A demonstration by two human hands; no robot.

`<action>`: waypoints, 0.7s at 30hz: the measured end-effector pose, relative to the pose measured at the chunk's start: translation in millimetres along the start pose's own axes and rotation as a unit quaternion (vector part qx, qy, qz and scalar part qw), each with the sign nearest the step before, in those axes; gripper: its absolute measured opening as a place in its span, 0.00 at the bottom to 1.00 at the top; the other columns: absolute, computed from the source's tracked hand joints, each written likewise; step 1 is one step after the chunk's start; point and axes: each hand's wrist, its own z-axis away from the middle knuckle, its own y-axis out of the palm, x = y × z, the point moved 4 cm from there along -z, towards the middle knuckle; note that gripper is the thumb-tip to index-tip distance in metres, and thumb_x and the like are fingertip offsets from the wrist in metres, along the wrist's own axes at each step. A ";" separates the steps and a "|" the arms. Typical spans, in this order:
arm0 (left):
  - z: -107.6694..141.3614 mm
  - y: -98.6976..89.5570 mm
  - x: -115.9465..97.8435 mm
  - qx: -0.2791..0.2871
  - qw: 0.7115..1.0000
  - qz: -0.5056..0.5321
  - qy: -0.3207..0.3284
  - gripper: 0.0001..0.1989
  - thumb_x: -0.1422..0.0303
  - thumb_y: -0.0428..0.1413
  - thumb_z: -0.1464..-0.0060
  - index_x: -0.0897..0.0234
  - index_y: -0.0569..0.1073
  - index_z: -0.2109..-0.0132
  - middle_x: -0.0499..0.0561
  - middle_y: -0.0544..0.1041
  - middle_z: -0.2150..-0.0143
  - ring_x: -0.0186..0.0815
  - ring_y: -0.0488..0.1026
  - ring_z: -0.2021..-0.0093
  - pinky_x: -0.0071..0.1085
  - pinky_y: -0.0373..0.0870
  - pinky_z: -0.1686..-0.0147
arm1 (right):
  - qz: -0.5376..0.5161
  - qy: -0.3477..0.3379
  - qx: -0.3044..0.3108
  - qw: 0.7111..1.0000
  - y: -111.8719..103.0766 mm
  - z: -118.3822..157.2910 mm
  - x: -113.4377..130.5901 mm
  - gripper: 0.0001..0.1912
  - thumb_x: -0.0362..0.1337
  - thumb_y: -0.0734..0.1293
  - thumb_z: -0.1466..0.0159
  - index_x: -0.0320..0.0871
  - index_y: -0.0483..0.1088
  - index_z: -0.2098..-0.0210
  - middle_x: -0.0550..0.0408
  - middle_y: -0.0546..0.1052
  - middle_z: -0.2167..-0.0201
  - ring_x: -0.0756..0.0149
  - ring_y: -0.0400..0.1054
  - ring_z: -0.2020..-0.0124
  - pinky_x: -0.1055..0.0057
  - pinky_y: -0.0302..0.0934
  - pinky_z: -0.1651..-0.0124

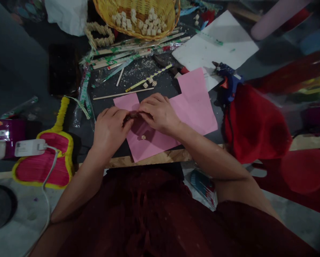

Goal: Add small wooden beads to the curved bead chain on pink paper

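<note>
slippage looks the likeliest trouble. the left hand (109,126) and the right hand (160,115) each make a narrow pinch on a small dark brown piece (133,114), the left at its nine o'clock end, the right at its three; fingertips hide much of it, so i cannot tell what it is made of. it is held over the pink sheet (193,112). should one pinch loosen, or the two pull unevenly, the piece could twist, tear or drop — it offers little to grip.

from there, at six o'clock, a small pale block (143,137) sits on the sheet; a lowered wrist could knock it toward the wooden edge (160,158) of the table beyond. the right forearm (210,150) runs out over the sheet toward four o'clock, so shifting it could drag the paper and carry the block along.

near twelve, a long reach could scatter the loose blocks (154,84) beside the yellow pencil (140,83), and at one a sleeve or finger could catch the pliers (175,71). at two lies the glue gun (231,80) — if hot, which i cannot tell, it could burn skin or mark the white paper (219,39).
</note>
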 end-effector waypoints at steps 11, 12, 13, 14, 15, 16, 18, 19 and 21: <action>7.7 -3.1 5.0 0.009 0.999 0.023 -0.027 0.07 0.66 0.57 0.36 0.59 0.79 0.56 0.55 0.81 0.59 0.47 0.78 0.55 0.44 0.73 0.51 | -0.011 -0.001 -0.008 1.000 -0.6 0.2 -1.1 0.15 0.42 0.61 0.24 0.49 0.80 0.53 0.51 0.81 0.48 0.50 0.65 0.44 0.53 0.57 0.47; 7.6 -3.2 4.9 0.009 0.999 0.023 -0.027 0.07 0.65 0.56 0.35 0.59 0.79 0.55 0.55 0.81 0.58 0.47 0.78 0.54 0.44 0.73 0.50 | -0.010 -0.001 -0.009 1.000 -0.7 0.1 -1.0 0.15 0.42 0.61 0.24 0.49 0.80 0.52 0.51 0.82 0.48 0.50 0.65 0.44 0.53 0.57 0.47; 7.7 -3.6 5.1 0.008 0.999 0.023 -0.027 0.08 0.65 0.56 0.35 0.59 0.79 0.55 0.55 0.81 0.58 0.48 0.78 0.54 0.44 0.73 0.50 | -0.010 -0.001 -0.010 1.000 -0.6 0.1 -0.9 0.14 0.42 0.61 0.24 0.49 0.80 0.52 0.51 0.82 0.48 0.50 0.65 0.44 0.54 0.57 0.47; 8.0 -4.1 5.5 0.007 0.999 0.024 -0.028 0.09 0.64 0.56 0.34 0.59 0.80 0.56 0.55 0.82 0.58 0.48 0.78 0.54 0.44 0.73 0.50 | -0.010 0.000 -0.010 1.000 -0.6 0.1 -0.8 0.14 0.42 0.61 0.24 0.50 0.80 0.52 0.51 0.82 0.48 0.50 0.66 0.44 0.54 0.57 0.47; 8.5 -4.8 6.2 0.006 0.999 0.023 -0.029 0.09 0.64 0.55 0.34 0.60 0.80 0.56 0.56 0.82 0.58 0.48 0.78 0.53 0.45 0.74 0.49 | -0.010 0.000 -0.010 1.000 -0.5 0.1 -0.8 0.14 0.42 0.62 0.24 0.50 0.80 0.52 0.51 0.82 0.48 0.50 0.66 0.44 0.54 0.57 0.47; 9.3 -5.4 7.0 0.006 0.999 0.023 -0.030 0.10 0.64 0.55 0.34 0.60 0.80 0.56 0.56 0.82 0.57 0.48 0.78 0.53 0.45 0.74 0.49 | -0.010 0.000 -0.010 1.000 -0.5 0.0 -0.7 0.14 0.42 0.62 0.24 0.50 0.80 0.52 0.52 0.82 0.48 0.50 0.66 0.44 0.54 0.57 0.47; 11.3 -6.9 9.2 0.005 0.999 0.018 -0.036 0.10 0.63 0.55 0.34 0.60 0.81 0.56 0.56 0.82 0.57 0.48 0.79 0.52 0.45 0.74 0.48 | -0.011 0.001 -0.010 1.000 -0.8 -0.2 -0.7 0.14 0.42 0.62 0.25 0.49 0.80 0.52 0.52 0.82 0.48 0.50 0.66 0.44 0.54 0.57 0.47; 12.5 -7.8 10.4 0.003 0.999 0.014 -0.041 0.11 0.62 0.55 0.34 0.59 0.82 0.56 0.56 0.82 0.56 0.48 0.79 0.52 0.45 0.73 0.47 | -0.012 0.001 -0.009 1.000 -1.0 -0.3 -0.6 0.14 0.42 0.63 0.25 0.49 0.80 0.53 0.52 0.82 0.47 0.50 0.66 0.43 0.54 0.57 0.47; 14.9 -9.7 12.6 -0.001 0.999 0.004 -0.051 0.12 0.61 0.55 0.33 0.58 0.82 0.55 0.55 0.82 0.55 0.48 0.78 0.51 0.46 0.73 0.45 | -0.015 0.003 -0.004 1.000 -1.2 -0.5 -0.6 0.14 0.42 0.63 0.25 0.49 0.81 0.53 0.52 0.82 0.47 0.50 0.66 0.43 0.54 0.57 0.47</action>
